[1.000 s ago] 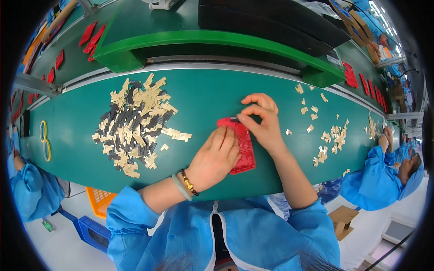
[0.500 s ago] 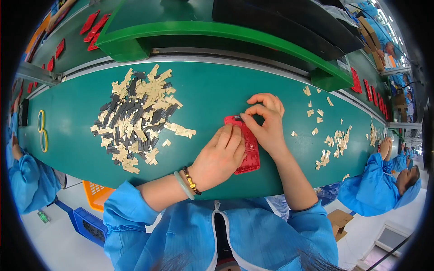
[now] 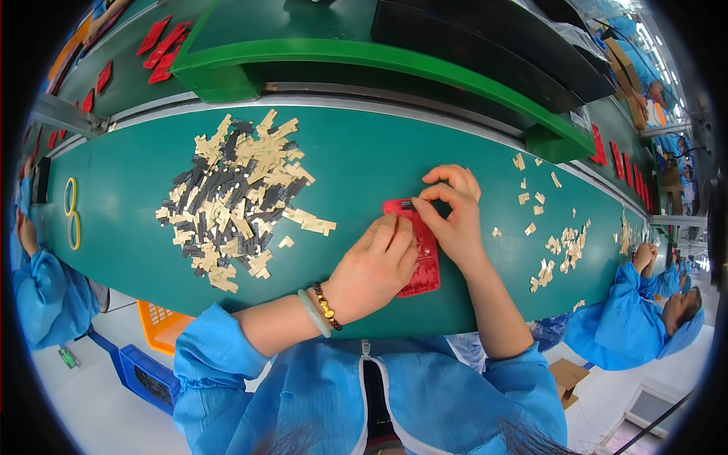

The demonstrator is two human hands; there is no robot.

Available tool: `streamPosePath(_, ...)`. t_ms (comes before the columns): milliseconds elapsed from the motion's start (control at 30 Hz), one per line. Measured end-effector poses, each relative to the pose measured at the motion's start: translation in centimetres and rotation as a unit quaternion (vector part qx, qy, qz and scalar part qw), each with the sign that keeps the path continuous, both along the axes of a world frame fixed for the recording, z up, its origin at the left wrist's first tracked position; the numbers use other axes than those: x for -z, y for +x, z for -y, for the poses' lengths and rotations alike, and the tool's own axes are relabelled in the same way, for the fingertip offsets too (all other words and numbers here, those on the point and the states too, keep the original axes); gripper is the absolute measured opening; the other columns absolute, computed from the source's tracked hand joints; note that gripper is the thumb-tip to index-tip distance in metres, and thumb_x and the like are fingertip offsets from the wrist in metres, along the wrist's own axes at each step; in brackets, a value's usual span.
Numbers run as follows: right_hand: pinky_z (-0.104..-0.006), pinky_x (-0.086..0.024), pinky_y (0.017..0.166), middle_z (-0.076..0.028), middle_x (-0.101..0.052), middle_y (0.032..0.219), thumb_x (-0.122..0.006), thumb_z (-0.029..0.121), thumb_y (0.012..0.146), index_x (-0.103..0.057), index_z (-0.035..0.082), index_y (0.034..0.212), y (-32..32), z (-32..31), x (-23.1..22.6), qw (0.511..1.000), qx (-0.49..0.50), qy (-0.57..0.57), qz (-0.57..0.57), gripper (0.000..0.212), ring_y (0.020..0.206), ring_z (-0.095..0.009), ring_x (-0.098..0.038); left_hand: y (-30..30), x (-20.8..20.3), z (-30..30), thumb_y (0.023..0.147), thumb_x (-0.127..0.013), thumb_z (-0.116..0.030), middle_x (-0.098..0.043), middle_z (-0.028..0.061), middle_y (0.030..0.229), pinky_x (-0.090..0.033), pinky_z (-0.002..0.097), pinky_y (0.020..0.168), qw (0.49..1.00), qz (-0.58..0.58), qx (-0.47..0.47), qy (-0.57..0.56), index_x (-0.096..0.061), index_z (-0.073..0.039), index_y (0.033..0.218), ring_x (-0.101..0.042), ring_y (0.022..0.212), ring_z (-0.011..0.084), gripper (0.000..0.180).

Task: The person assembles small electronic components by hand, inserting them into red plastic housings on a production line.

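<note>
A red plastic phone-sized shell (image 3: 427, 273) lies on the green bench in front of me, its far end tilted slightly left. My left hand (image 3: 377, 262) covers the shell's left side, fingers bunched together and holding it; their tips hide part of it. At the shell's far end sits a small black strip (image 3: 406, 203). My right hand (image 3: 453, 208) has its thumb tip on this strip, with the index finger curled against the thumb and the other fingers bent above. To the left lies a loose pile of black strips with cream paper backing (image 3: 241, 189).
Cream backing scraps (image 3: 565, 244) lie scattered on the right. Two yellow tape rings (image 3: 73, 212) are at the far left. A green-edged shelf (image 3: 379, 57) spans the back, with more red shells (image 3: 163, 57) beyond. A co-worker (image 3: 622, 315) sits at the right.
The black strip now lies flatter against the shell's far end, with my right thumb pressing there. My left hand keeps its place on the shell. The whole view has shifted slightly.
</note>
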State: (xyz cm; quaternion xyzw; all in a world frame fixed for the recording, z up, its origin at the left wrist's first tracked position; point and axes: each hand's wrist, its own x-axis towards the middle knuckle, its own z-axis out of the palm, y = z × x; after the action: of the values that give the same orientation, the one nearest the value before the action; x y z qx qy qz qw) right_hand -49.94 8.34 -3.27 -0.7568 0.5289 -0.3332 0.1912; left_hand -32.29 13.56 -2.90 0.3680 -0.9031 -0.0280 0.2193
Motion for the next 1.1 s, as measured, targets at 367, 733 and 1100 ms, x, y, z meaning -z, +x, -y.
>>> streamPosePath(367, -0.048, -0.022, 0.108, -0.002, -0.057, 0.102, -0.072, 0.01, 0.073, -0.062, 0.008, 0.074, 0.4, -0.1, 0.0, 1.0, -0.007, -0.007, -0.027, 0.01, 0.111, -0.023, -0.05, 0.2, 0.0, 0.0, 0.076, -0.055, -0.016, -0.052, 0.024, 0.118, -0.042, 0.0404, 0.099, 1.0, 0.013, 0.004, 0.007, -0.06, 0.007, 0.104, -0.05, 0.112, 0.0358, 0.037)
streamPosePath(733, -0.0502, -0.029, 0.104, -0.004, -0.056, 0.103, -0.074, 0.014, 0.07, -0.065, 0.01, 0.075, 0.6, -0.5, -0.8, 0.996, -0.001, -0.062, -0.059, 0.012, 0.112, -0.027, -0.048, 0.3, -0.6, 0.9, 0.076, -0.068, -0.018, -0.05, 0.0227, 0.121, -0.045, 0.0445, 0.095, 0.994, -0.084, -0.007, 0.074, -0.059, 0.002, 0.102, -0.05, 0.112, 0.0369, 0.034)
streamPosePath(1100, -0.0505, -0.03, 0.104, -0.007, -0.054, 0.117, -0.068, 0.019, 0.076, -0.067, 0.014, 0.098, -1.9, -3.7, -1.2, 0.956, 0.008, -0.168, -0.24, 0.022, 0.118, -0.029, -0.046, -0.6, -1.0, 1.1, 0.076, -0.066, -0.014, -0.054, 0.02, 0.116, -0.045, 0.0421, 0.094, 0.994, -0.087, -0.018, 0.056, -0.055, 0.005, 0.111, -0.051, 0.11, 0.0343, 0.041)
